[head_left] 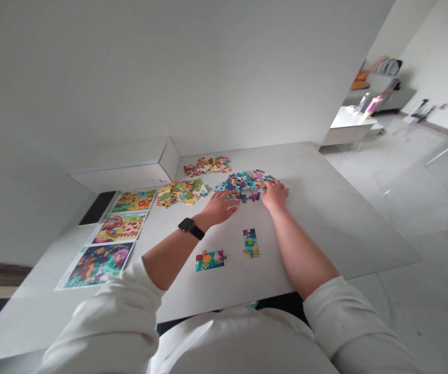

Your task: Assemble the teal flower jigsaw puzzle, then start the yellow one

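Observation:
A heap of loose blue and purple puzzle pieces lies on the white table. My left hand, with a black watch on its wrist, rests flat at the heap's near left edge, fingers stretched out. My right hand lies on the heap's right side with its fingers curled down onto the pieces. Two small joined sections sit nearer to me: one wide, one tall.
Two other heaps of pieces lie further left: a yellow-green one and a reddish one. A sheet of three reference pictures lies at the left beside a white box and a dark flat object. A wall stands behind the table.

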Available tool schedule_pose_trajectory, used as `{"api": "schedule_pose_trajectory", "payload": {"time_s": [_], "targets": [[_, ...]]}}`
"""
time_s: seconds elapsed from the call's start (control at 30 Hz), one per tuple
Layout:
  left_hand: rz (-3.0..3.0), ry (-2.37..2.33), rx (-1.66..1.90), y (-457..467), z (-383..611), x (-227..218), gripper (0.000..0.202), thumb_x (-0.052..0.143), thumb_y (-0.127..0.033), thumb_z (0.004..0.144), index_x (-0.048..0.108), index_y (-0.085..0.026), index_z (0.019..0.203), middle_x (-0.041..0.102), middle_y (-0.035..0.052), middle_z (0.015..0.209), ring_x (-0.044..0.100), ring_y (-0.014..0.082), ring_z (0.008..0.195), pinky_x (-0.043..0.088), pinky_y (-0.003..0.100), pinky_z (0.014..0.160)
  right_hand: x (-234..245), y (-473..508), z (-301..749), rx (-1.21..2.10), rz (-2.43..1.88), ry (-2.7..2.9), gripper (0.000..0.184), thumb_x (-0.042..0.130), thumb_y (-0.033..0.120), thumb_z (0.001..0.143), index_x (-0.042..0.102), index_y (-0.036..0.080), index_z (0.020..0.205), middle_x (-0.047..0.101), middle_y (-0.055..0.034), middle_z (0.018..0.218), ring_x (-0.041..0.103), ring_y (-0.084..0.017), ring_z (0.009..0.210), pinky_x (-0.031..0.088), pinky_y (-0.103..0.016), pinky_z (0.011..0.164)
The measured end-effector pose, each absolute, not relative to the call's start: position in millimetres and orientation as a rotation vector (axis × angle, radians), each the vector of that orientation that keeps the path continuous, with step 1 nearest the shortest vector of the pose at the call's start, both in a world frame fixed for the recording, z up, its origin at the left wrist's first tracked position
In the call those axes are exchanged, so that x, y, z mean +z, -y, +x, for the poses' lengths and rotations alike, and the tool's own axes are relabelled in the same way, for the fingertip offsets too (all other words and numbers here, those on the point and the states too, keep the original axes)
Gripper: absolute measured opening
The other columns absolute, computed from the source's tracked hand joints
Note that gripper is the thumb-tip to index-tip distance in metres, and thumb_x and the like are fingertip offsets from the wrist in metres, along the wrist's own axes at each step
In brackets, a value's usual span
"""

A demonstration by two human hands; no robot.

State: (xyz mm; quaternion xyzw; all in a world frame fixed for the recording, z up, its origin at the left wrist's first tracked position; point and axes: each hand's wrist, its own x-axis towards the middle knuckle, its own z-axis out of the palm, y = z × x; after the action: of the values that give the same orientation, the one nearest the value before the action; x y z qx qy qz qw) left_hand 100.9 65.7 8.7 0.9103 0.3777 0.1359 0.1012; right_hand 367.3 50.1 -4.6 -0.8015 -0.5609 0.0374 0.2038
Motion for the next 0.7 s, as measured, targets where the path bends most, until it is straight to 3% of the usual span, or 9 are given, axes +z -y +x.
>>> {"api": "schedule_pose_trajectory", "payload": {"time_s": [0.23,0.43,0.57,0.7], "targets": [[2.733,-1.017,0.389,-48.8,86.6,17.8,0.031,0.064,-0.03,0.105,0.086,-0.036,0.124,0.066,0.0078,0.156,0.057,0.0334,0.149,0.039,0.059,0.131,-11.9,-53.7,367.1,0.096,-2.222,1.56,0.046,0.056,0.022,0.098,0.076,0.03,0.139,0.062,-0.0178,0.156,0.057,-0.04,0.143,0.033,-0.075,0.124],[2.719,-0.991,0.347,-46.4,78.9,19.1,0.037,0.06,-0.027,0.104,0.083,-0.036,0.132,0.064,0.007,0.16,0.056,0.0332,0.151,0.04,0.058,0.132,-9.2,-51.2,366.1,0.13,-2.247,1.569,0.048,0.051,0.022,0.102,0.073,0.028,0.144,0.06,-0.018,0.159,0.055,-0.04,0.146,0.03,-0.077,0.125],[2.732,-0.971,0.343,-51.3,80.3,16.3,0.045,0.055,-0.028,0.107,0.072,-0.028,0.149,0.058,0.0114,0.167,0.053,0.0317,0.155,0.041,0.055,0.133,-10.0,-51.9,369.7,0.123,-2.218,1.548,0.049,0.048,0.024,0.105,0.07,0.03,0.149,0.057,-0.0166,0.165,0.048,-0.04,0.154,0.028,-0.078,0.126],[2.73,-1.022,0.265,-57.3,85.6,12.5,0.049,0.055,-0.032,0.107,0.065,-0.02,0.154,0.057,0.0157,0.168,0.051,0.0325,0.158,0.039,0.055,0.134,-12.3,-54.1,379.3,0.151,-2.24,1.501,0.05,0.045,0.035,0.11,0.065,0.03,0.155,0.054,-0.0155,0.169,0.038,-0.045,0.161,0.02,-0.085,0.125]]}}
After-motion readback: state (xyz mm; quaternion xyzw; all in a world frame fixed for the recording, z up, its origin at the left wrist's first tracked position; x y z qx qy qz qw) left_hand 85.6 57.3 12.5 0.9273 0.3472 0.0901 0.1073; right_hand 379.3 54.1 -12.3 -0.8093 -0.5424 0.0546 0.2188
